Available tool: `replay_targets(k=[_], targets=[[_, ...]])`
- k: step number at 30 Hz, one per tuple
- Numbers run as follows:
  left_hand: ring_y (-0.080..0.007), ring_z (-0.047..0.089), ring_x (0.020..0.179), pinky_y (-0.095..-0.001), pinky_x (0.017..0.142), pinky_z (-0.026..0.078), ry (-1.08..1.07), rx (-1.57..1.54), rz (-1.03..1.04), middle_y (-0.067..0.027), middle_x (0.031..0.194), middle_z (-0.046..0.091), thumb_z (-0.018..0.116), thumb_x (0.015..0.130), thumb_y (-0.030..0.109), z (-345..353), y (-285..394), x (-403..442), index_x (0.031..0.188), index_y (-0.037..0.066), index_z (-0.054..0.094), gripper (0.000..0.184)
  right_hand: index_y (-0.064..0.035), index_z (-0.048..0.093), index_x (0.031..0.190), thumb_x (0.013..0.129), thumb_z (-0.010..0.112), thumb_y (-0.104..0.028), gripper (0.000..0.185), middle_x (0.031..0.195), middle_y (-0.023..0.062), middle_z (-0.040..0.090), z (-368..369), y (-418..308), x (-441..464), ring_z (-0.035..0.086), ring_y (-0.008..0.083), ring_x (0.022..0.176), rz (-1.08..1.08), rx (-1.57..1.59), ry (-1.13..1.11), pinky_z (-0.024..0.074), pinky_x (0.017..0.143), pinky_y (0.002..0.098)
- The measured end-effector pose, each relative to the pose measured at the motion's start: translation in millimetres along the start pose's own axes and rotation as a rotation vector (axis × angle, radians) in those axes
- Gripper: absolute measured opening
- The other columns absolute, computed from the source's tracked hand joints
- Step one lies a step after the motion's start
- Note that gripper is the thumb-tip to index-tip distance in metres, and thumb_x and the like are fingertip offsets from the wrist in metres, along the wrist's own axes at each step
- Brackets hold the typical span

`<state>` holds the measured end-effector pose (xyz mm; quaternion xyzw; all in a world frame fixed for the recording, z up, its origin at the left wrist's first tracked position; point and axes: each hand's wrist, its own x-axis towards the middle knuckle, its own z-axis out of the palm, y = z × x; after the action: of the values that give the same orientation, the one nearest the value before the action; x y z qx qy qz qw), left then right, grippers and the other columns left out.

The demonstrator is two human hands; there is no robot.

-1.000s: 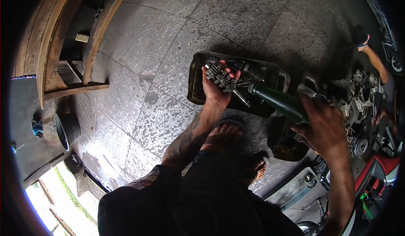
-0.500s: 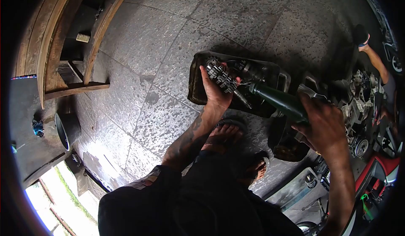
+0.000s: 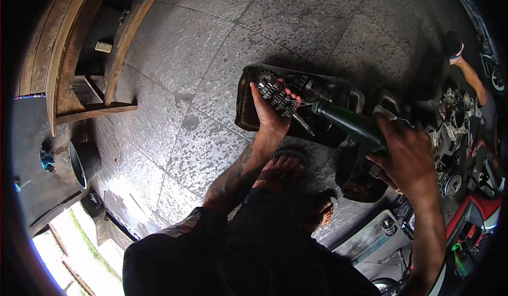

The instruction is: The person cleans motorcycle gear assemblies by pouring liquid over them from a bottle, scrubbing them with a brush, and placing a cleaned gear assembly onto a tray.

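Note:
A metal gear shaft (image 3: pixel 279 99) lies across my left hand (image 3: pixel 271 117), whose fingers curl round it from beneath. My right hand (image 3: pixel 405 150) grips a dark green bottle (image 3: pixel 352 125), tilted with its mouth toward the gears. A thin stream of liquid shows between the bottle mouth and the gear shaft. Below both is a dark cut-open container (image 3: pixel 244 102) with metal parts (image 3: pixel 319 88) inside it.
A second dark container (image 3: pixel 365 187) stands near my feet. Engine parts (image 3: pixel 452 118) are piled at the right, beside another person's arm or leg (image 3: pixel 472 79) and a red motorcycle panel (image 3: pixel 465 211). A wooden frame (image 3: pixel 95 111) and a bucket (image 3: pixel 84 163) are at the left.
The gear shaft has turned slightly in my left hand, and my left fingers have shifted on it. The liquid stream now shows at the bottle mouth. My right hand has barely moved.

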<state>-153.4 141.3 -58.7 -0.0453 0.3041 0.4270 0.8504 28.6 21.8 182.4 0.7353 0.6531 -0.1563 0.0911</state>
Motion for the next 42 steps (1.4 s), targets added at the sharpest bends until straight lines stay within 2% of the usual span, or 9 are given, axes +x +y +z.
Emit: replay_targets(k=[4,12,27,28,29,30,35,40,42], targets=[[-0.0235,0.058,0.070,-0.0436,0.075,0.049,-0.037,-0.013,-0.012,-0.0061,0.075,0.060,0.040,0.087,0.073,-1.9,-0.2,0.6,0.100,0.010,0.061,0.068,-0.0071,0.052,0.124,0.063,0.084,-0.022,0.071,0.100,0.0123,0.066,-0.7,-2.2,-0.8,0.064,0.0312,0.089,-0.008,0.000,0.005,0.0475,0.083,0.0432],[-0.0241,0.058,0.068,-0.0434,0.073,0.050,-0.019,-0.040,0.001,-0.0070,0.075,0.061,0.045,0.083,0.075,-0.4,1.7,0.1,0.097,0.009,0.061,0.068,-0.0080,0.050,0.130,0.064,0.083,-0.025,0.076,0.111,0.0131,0.063,-5.7,0.4,-5.4,0.062,0.0303,0.099,0.053,-0.001,-0.119,0.0458,0.087,0.0429],[-0.0225,0.058,0.065,-0.0418,0.070,0.049,0.003,-0.046,0.024,-0.0066,0.075,0.060,0.047,0.083,0.073,-0.5,4.7,1.2,0.097,0.010,0.061,0.066,-0.0076,0.050,0.131,0.066,0.083,-0.025,0.075,0.114,0.0131,0.064,-3.2,0.4,-8.5,0.062,0.0301,0.100,0.046,0.006,-0.116,0.0462,0.086,0.0439],[-0.0225,0.058,0.066,-0.0419,0.070,0.049,0.016,-0.047,0.029,-0.0066,0.075,0.060,0.047,0.084,0.072,-0.2,4.7,1.2,0.097,0.010,0.061,0.065,-0.0076,0.050,0.131,0.066,0.083,-0.025,0.075,0.114,0.0131,0.064,-2.7,0.3,-8.4,0.062,0.0301,0.100,0.046,0.006,-0.115,0.0462,0.086,0.0439],[-0.0225,0.058,0.066,-0.0419,0.070,0.049,0.016,-0.048,0.029,-0.0066,0.075,0.060,0.047,0.084,0.072,-1.5,4.5,1.5,0.097,0.010,0.061,0.065,-0.0069,0.051,0.125,0.067,0.082,-0.022,0.067,0.105,0.0122,0.065,-2.3,0.2,-8.4,0.065,0.0290,0.091,-0.001,-0.013,-0.056,0.0490,0.081,0.0424],[-0.0233,0.059,0.069,-0.0424,0.072,0.049,-0.011,-0.070,0.022,-0.0074,0.077,0.062,0.047,0.085,0.070,-2.7,4.6,1.9,0.099,0.009,0.062,0.064,-0.0062,0.053,0.119,0.069,0.081,-0.020,0.060,0.097,0.0114,0.066,-2.2,0.1,-8.3,0.068,0.0278,0.082,-0.048,-0.033,0.003,0.0517,0.075,0.0409],[-0.0252,0.061,0.075,-0.0468,0.078,0.050,-0.018,-0.099,0.021,-0.0087,0.081,0.063,0.048,0.086,0.067,-2.5,5.0,0.5,0.100,0.009,0.062,0.062,-0.0063,0.053,0.120,0.069,0.081,-0.020,0.060,0.096,0.0120,0.066,-1.5,0.6,-8.0,0.068,0.0286,0.081,-0.055,0.013,-0.014,0.0519,0.074,0.0407],[-0.0268,0.061,0.079,-0.0543,0.083,0.050,0.074,-0.025,0.072,-0.0088,0.088,0.064,0.051,0.085,0.067,0.9,5.6,-5.1,0.103,0.010,0.062,0.061,-0.0061,0.053,0.120,0.069,0.081,-0.019,0.059,0.094,0.0128,0.066,-0.2,3.3,-7.9,0.067,0.0301,0.081,-0.022,-0.016,-0.038,0.0518,0.074,0.0410],[-0.0269,0.061,0.082,-0.0536,0.083,0.051,0.062,-0.020,0.073,-0.0086,0.090,0.064,0.051,0.085,0.066,-4.6,4.6,-2.9,0.104,0.011,0.062,0.060,-0.0055,0.053,0.126,0.062,0.085,-0.022,0.073,0.104,0.0134,0.065,1.6,4.9,-7.6,0.065,0.0322,0.091,0.037,0.008,-0.066,0.0499,0.080,0.0434]])
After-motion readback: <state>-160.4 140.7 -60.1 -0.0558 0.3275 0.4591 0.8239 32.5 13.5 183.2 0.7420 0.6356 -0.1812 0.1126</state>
